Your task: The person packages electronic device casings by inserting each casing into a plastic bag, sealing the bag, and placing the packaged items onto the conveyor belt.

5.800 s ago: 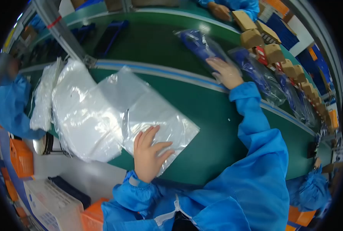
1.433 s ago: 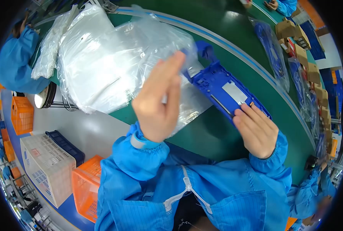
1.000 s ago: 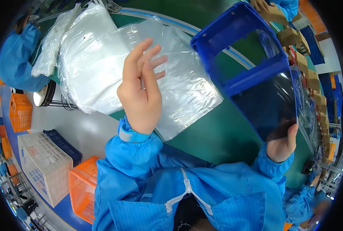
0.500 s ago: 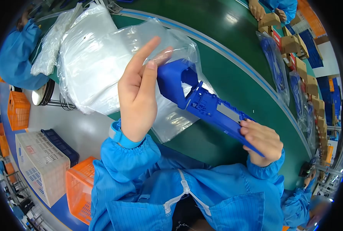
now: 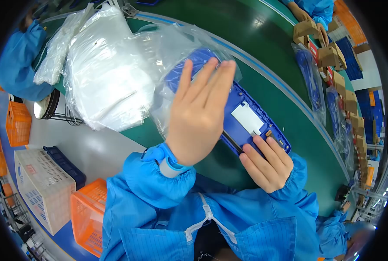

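Observation:
A blue plastic housing [image 5: 246, 116] lies at a slant in front of me, its inner side with a white plate facing up. Its far upper-left end is inside a clear plastic bag [image 5: 159, 41]. My left hand [image 5: 198, 108] rests flat over the bag and the housing's upper part, fingers stretched out. The lower-right end of the housing is in my right hand [image 5: 268, 165], fingers on top; its thumb is hidden. To the left of the housing lies a stack of clear bags [image 5: 107, 74].
Bagged blue housings [image 5: 309, 78] and small brown boxes [image 5: 329, 56] stand along the right side. A co-worker's hands [image 5: 300, 13] are at the top right, another's sleeve [image 5: 20, 61] at the left. Crates, white [image 5: 46, 187] and orange [image 5: 89, 213], sit lower left.
The housing has turned from being held on edge to lying inner side up, and its far end has gone into the bag. My left hand has moved right, over it.

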A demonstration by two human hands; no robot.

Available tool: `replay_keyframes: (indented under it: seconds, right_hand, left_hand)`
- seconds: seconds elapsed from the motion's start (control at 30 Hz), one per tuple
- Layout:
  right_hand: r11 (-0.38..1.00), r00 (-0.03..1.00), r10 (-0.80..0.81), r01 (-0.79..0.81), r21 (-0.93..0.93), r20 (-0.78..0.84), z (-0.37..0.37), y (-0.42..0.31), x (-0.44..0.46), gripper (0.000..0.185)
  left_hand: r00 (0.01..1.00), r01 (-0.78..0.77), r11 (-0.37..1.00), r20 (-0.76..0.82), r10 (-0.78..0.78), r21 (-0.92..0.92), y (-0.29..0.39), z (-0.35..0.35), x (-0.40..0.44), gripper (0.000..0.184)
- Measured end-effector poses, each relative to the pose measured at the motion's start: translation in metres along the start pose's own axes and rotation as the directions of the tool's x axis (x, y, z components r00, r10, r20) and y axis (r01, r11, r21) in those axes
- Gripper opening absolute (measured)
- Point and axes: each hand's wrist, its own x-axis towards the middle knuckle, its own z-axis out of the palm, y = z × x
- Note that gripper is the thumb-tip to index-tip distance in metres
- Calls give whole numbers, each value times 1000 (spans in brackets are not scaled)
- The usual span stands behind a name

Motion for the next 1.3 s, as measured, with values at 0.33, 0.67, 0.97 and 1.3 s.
replay_keyframes:
  seconds: [0.33,0.67,0.97,1.3]
  right_hand:
    - [998,998,55,-56,-39,-41,14,3,12,24]
    - [994,989,-106,103,-30,-106,18,5,16,27]
    - [1000,997,-3,2,-24,-74,44,7,39,29]
    - [984,970,160,-171,-48,-182,89,40,68,35]
  left_hand:
    - [997,-74,981,-1,75,-177,5,-5,-7,47]
    - [986,138,989,-82,-143,-57,-23,-33,8,30]
    - [996,-35,914,62,65,-405,15,-8,-20,41]
    - [950,-135,873,188,248,-468,35,-9,-31,35]
